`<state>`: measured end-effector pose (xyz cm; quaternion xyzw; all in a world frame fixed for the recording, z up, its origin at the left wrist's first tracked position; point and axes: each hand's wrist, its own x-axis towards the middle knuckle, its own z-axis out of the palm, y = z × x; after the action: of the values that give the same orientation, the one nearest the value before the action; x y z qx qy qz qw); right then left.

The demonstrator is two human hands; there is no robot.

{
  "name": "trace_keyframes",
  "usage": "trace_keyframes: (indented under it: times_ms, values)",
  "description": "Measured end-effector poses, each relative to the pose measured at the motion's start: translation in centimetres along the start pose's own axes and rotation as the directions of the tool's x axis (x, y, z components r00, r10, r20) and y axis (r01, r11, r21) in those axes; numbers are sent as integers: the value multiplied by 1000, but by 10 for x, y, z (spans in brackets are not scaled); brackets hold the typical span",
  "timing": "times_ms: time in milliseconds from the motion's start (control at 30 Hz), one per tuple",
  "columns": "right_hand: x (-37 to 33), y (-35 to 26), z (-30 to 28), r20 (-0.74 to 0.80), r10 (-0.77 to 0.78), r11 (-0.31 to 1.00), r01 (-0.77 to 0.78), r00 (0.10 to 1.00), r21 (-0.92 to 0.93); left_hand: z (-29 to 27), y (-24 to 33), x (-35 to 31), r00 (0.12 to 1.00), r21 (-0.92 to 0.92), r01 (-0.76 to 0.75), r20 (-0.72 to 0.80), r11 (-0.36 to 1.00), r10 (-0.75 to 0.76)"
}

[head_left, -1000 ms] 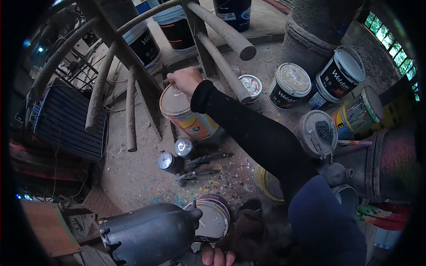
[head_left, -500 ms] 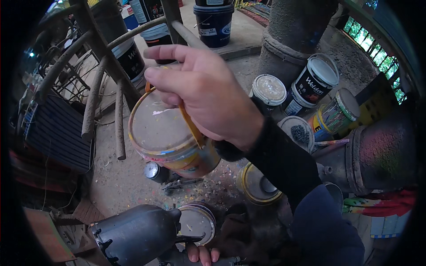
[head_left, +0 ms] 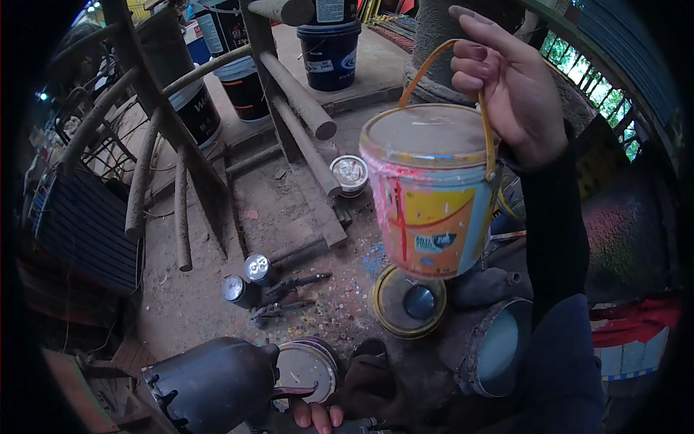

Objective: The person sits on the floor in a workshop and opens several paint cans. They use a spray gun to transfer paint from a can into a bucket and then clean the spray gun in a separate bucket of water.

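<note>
My right hand [head_left: 517, 90] is raised at the upper right, its curled fingers hooked on a yellow handle. From that handle hangs a lidded paint bucket [head_left: 430, 210], nearly upright, with pink drips over its orange and yellow label. Its lid looks dusty. At the bottom edge my left hand [head_left: 316, 417] shows only a few fingers, wrapped round the body of a spray gun. The gun's black cup [head_left: 210, 380] lies tilted to the left of those fingers. Beside the cup, a lidded bucket [head_left: 307, 370] stands on the floor, partly hidden.
A wooden frame with round rungs [head_left: 293, 94] rises at the back left. Two small cans [head_left: 258, 267] and dark spray guns [head_left: 296, 286] lie on the paint-spotted floor. A yellow-rimmed bucket [head_left: 387, 307] stands beneath the hanging one. An open container [head_left: 502, 347] sits right of it.
My right hand has carried the bucket to the right, and its label side now faces me. The left hand and spray gun have shifted slightly left in view.
</note>
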<state>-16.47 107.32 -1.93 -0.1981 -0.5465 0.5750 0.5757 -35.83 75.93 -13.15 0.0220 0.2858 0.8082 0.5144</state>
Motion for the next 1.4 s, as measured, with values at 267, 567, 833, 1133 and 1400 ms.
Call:
trace_keyframes:
  times_ms: [267,567,833,1133,1400]
  values:
    - [44,56,-97,-349,-137,940,11,927,-341,7,-7,3,1000,20,4,15,1000,-4]
    - [53,152,-203,-410,-211,814,-73,888,-577,9,-12,5,999,78,39,-17,996,-38]
    - [47,140,-245,-339,-2,611,-267,941,-745,12,-17,5,996,93,84,-6,992,-84]
    - [-24,113,-218,-245,-212,385,-150,946,-911,12,-14,-8,996,9,88,19,996,-88]
    - [-194,-18,-90,-50,62,258,-64,997,-964,9,-16,-21,977,-40,180,125,983,-174]
